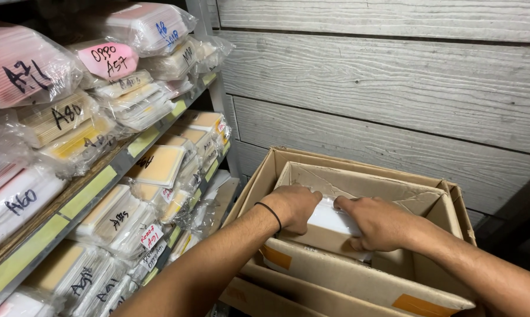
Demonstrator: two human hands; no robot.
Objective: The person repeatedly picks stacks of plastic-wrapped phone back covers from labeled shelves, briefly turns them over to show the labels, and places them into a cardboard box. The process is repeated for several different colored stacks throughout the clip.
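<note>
Grey plank wall [394,88] behind, shelving [94,188] at left packed with bagged flat packs [109,58]; nested cardboard boxes [359,282] on the floor. Reaching into the inner box [417,202] with both hands, closing on a white flat pack [329,220] lying inside. Left hand [294,205], black band [271,214] at the wrist, curling fingers over the pack's near left edge; right hand [379,223] clamping its right side, thumb pointing along the top. Looking light, fairly stiff and probably slick-wrapped, so likely best gripping opposite edges, keeping it level.
</note>
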